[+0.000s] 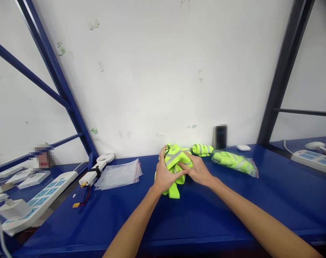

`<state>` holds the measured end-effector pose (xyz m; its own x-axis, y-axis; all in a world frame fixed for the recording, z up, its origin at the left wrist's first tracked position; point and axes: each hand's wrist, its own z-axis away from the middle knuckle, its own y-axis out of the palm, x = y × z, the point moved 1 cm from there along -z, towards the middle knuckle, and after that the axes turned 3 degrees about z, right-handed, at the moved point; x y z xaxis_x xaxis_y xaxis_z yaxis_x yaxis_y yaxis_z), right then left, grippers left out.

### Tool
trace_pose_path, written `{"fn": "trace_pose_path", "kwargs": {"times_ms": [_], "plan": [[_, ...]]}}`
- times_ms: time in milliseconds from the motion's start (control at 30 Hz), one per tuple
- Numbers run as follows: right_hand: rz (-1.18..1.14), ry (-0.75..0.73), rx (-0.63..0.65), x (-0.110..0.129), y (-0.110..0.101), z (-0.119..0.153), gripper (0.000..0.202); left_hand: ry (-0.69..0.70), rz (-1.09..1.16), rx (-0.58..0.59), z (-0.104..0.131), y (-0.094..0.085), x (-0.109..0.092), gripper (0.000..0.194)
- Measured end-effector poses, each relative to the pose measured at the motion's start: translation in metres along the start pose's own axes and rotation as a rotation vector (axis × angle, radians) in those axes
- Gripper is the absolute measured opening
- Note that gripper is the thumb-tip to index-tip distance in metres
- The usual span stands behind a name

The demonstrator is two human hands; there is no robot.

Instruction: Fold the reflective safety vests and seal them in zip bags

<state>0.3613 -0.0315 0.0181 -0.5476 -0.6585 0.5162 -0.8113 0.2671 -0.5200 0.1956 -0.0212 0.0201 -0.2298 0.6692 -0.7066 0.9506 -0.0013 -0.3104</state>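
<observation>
Between my hands is a bunched neon-yellow reflective vest [176,157] with silver-grey stripes, held just above the blue tabletop [119,215]. My left hand [165,173] grips its left side, thumb pointing inward. My right hand [196,167] is closed on its right side, with fingers pressed into the folds. One yellow strap end hangs down below the hands. Behind my right hand lies a second rolled reflective vest [202,149]. Farther right is another vest in a clear zip bag [235,162].
Clear zip bags [119,174] lie flat on the left, beside a small white fan [105,157] and a white pack with wires [90,177]. Power strips [41,199] lie at far left and far right. A dark upright object [220,138] and a white oval item [243,147] stand near the wall.
</observation>
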Motion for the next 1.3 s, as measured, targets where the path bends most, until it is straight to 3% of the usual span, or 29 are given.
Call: {"fn": "trace_pose_path", "kwargs": {"times_ms": [133, 267, 333, 467, 533, 733, 967, 1067, 1300], "plan": [[-0.078, 0.142, -0.034, 0.003, -0.009, -0.001, 0.034, -0.036, -0.007, 0.111, 0.003, 0.008, 0.004, 0.105], [-0.337, 0.287, 0.101, -0.001, -0.014, -0.001, 0.031, -0.031, -0.004, 0.1, 0.006, 0.014, 0.014, 0.096], [-0.461, 0.365, 0.172, -0.003, -0.015, 0.0, 0.034, -0.03, 0.043, 0.1, 0.005, 0.014, 0.018, 0.088], [-0.645, 0.423, 0.233, -0.005, -0.015, 0.003, 0.037, -0.051, 0.198, 0.217, 0.001, 0.011, 0.019, 0.059], [-0.719, 0.443, 0.231, -0.008, -0.012, 0.004, 0.041, -0.048, 0.251, 0.253, -0.001, 0.007, 0.017, 0.058], [-1.004, 0.551, 0.102, -0.012, 0.005, 0.005, 0.046, 0.012, 0.157, 0.092, 0.003, 0.002, 0.011, 0.08], [-1.178, 0.644, 0.04, 0.007, 0.019, 0.009, 0.043, 0.251, 0.056, -0.054, 0.013, 0.008, 0.006, 0.096], [-1.261, 0.685, 0.086, 0.015, 0.023, 0.012, 0.042, 0.283, 0.103, -0.062, 0.01, 0.005, 0.003, 0.105], [-1.148, 0.749, 0.434, 0.027, 0.024, 0.017, 0.054, 0.288, 0.07, -0.024, 0.001, -0.007, -0.002, 0.072]]}}
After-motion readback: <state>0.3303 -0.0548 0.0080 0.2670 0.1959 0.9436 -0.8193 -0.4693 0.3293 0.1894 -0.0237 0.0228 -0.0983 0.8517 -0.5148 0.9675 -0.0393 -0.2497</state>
